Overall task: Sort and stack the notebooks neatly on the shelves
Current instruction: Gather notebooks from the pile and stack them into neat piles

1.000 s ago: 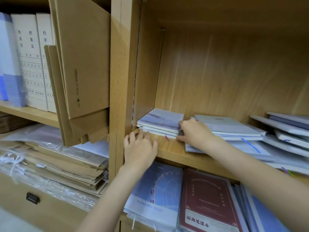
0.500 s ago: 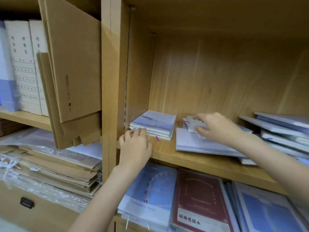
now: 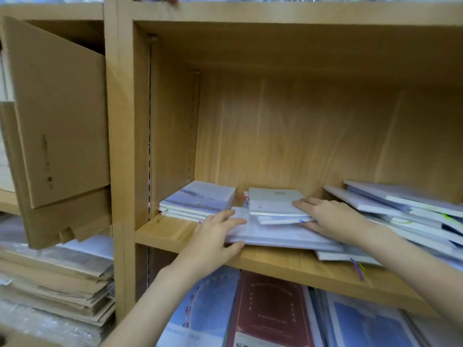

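Wooden shelf (image 3: 190,236) compartment, seen from the front. A large flat notebook (image 3: 283,234), long axis left-to-right, is held between both hands: left hand (image 3: 215,236) pinches its near-left corner, right hand (image 3: 333,219) lies spread over two small notebooks (image 3: 274,204) stacked on it. A tidy stack (image 3: 200,200) sits left, a slumped pile (image 3: 406,211) crowds the right.

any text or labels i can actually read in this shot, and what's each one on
Nothing reads cleanly.
Cardboard folder: dark vertical print, too blurred.
Dark red notebook on the lower shelf: pale characters along its bottom edge, cut off and blurred.
Blue notebook beside it: a line of capitals, too smeared.
Grey notebook by the right hand: small mark, illegible.
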### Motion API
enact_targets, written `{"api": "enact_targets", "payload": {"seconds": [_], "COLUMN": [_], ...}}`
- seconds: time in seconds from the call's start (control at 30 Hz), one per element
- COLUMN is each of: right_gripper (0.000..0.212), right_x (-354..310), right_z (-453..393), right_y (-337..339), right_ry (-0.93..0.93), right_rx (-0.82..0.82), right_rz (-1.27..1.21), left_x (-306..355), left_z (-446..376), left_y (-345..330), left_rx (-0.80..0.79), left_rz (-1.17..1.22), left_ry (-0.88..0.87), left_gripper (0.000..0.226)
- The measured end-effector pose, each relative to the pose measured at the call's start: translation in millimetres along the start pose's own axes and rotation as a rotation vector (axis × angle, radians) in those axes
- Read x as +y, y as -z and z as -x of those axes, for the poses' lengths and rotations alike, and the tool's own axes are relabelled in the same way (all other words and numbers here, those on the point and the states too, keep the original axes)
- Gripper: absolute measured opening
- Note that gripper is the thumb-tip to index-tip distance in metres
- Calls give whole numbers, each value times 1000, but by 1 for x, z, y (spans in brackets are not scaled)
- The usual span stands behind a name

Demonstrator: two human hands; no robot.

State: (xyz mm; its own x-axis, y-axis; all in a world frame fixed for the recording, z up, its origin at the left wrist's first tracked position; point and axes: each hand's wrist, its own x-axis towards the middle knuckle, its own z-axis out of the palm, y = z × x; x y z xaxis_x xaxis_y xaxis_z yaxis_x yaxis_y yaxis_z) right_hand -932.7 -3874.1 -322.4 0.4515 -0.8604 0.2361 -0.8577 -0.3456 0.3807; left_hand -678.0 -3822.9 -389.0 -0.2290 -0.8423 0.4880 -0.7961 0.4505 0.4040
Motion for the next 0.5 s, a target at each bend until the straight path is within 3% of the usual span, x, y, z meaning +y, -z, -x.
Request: {"api": "enact_targets", "payload": {"seconds": [0.2,0.33,0.5], "right_gripper": [39,35,43], "right_x": [0,-4,-12], "right_z": [3,20,35], "right_y": [5,14,22], "right_ry": [-9,2,37], "right_rx": [165,298,211], "right_rz": [48,44,-106], "left_x": [3,17,39], "left_z": [2,-6,0], "left_y": [0,7,13], "left_rx": [31,84,96], "left_rz": [67,411,1003], "left_ry": [68,208,483], "left_gripper": [45,30,16]}}
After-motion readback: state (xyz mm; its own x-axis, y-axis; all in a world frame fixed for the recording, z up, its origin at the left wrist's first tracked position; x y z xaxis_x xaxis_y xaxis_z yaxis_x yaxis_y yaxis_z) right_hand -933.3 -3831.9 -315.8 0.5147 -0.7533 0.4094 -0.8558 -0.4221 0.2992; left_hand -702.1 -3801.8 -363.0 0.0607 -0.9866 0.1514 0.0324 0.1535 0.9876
